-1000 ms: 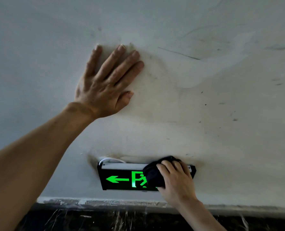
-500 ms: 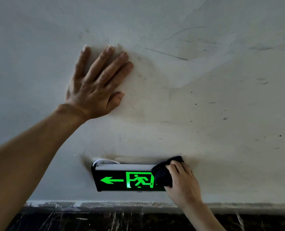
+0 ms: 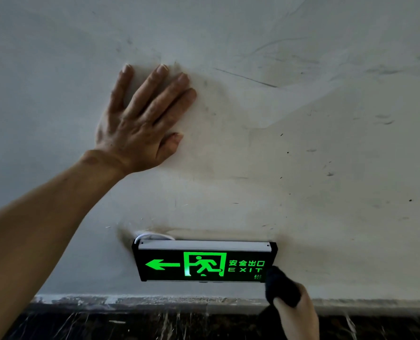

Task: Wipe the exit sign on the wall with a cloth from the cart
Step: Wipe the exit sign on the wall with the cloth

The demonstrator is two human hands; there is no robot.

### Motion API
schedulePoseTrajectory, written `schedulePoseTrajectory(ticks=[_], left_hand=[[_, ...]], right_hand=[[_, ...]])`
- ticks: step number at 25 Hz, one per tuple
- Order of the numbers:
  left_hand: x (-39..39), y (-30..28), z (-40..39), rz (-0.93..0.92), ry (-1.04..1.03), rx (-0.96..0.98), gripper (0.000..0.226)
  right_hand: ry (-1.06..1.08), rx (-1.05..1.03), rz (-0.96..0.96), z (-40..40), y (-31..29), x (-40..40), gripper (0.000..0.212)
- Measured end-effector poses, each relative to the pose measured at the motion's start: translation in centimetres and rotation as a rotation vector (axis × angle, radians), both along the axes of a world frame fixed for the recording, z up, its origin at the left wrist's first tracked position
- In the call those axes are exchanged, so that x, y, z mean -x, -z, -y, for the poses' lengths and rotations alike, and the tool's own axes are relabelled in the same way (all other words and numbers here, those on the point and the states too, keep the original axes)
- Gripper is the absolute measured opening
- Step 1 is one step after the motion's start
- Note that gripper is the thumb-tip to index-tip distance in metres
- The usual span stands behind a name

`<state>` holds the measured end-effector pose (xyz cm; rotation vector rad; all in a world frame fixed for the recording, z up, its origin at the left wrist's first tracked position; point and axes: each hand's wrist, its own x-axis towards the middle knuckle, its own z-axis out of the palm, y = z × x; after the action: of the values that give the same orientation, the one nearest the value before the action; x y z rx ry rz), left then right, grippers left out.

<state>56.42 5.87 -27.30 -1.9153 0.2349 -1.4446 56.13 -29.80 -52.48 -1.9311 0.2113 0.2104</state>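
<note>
1. The left hand [image 3: 142,123] is open, its fingers spread and its palm flat against the wall [image 3: 326,143].
2. Its bare forearm runs down from the wrist to the lower left edge of the view.
3. The sign [image 3: 204,262] is fixed to the wall well below the left hand and a little to its right.
4. The sign's face is uncovered and lit green: an arrow pointing left, a running figure in a doorway, then Chinese characters over the word EXIT.
5. A pale strip runs along the sign's top edge, and a white cable [image 3: 152,235] loops out above its upper left corner.
6. The right hand [image 3: 298,315] is just below and to the right of the sign, closed around a dark cloth [image 3: 281,287].
7. The cloth bulges up out of that hand, and its top touches or overlaps the sign's lower right corner; which of the two cannot be told.
8. A dark, streaked band [image 3: 155,325] runs under both hands along the foot of the wall.
</note>
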Motion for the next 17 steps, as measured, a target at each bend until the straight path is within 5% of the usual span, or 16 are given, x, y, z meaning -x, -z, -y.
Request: schedulePoseTrajectory(ticks=[3,8,17], left_hand=[[0.0,-0.1,0.0,-0.001,-0.006,-0.002,0.067],[0.0,0.1,0.0,0.001,-0.020,-0.006,0.067],[-0.3,0.0,-0.3,0.018,-0.025,-0.024,0.068]], right_hand=[[0.186,-0.093,0.049,0.3,-0.6,-0.7,0.055],[0.089,-0.142,0.289,-1.9,-2.4,-3.2,0.057],[0.148,-0.327,0.032,-2.2,0.6,-4.6,0.036]])
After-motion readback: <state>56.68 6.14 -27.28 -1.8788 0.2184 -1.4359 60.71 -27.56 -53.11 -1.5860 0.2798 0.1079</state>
